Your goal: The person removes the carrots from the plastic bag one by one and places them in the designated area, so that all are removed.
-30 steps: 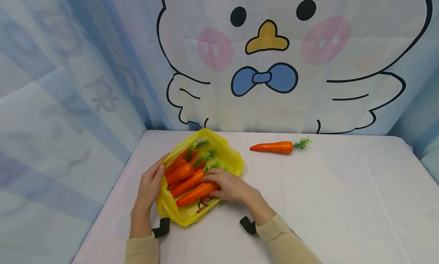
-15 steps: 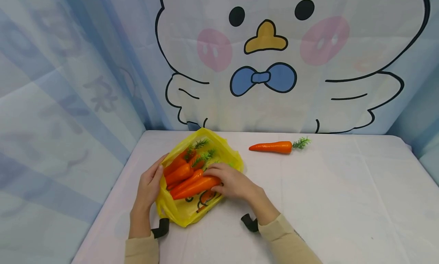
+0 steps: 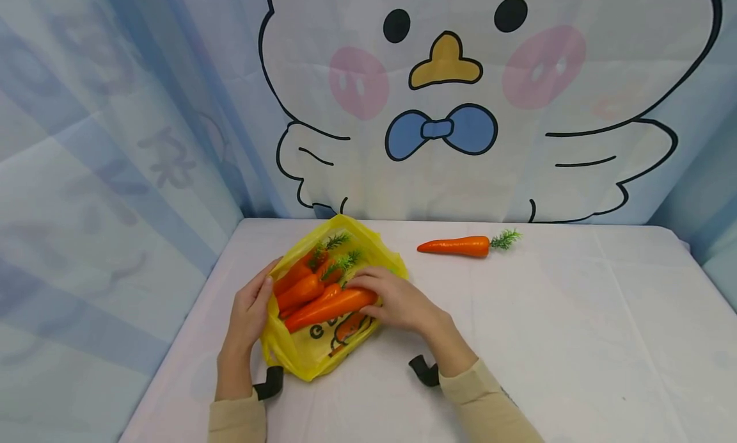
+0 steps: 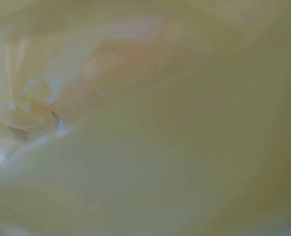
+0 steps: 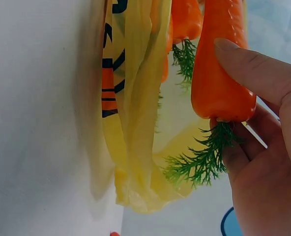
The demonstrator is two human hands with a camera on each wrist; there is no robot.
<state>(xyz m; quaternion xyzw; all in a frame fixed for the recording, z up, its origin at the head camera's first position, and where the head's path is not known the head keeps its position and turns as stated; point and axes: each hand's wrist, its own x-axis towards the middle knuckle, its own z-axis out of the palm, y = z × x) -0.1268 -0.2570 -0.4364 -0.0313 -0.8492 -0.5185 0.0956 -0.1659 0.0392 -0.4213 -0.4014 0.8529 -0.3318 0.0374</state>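
A yellow plastic bag (image 3: 311, 361) lies with its mouth spread wide on the table, and several orange carrots (image 3: 299, 292) with green tops are inside it. My left hand (image 3: 249, 312) holds the bag's left rim. My right hand (image 3: 405, 303) grips a carrot (image 3: 328, 310) near its thick end, over the bag's opening. In the right wrist view the thumb presses on this carrot (image 5: 223, 83), its leafy top (image 5: 212, 152) hanging free below the fingers. The left wrist view is filled by blurred yellow bag film (image 4: 185, 147).
One more carrot (image 3: 455, 246) lies at the back of the white-covered table (image 3: 576, 340), right of the bag. A cloth with a cartoon face (image 3: 449, 65) hangs behind the table, and a pale blue curtain (image 3: 103, 238) hangs at the left.
My right hand has moved a little up and to the right, lifting the gripped carrot off the printed side of the bag. The left hand has stayed at the rim.
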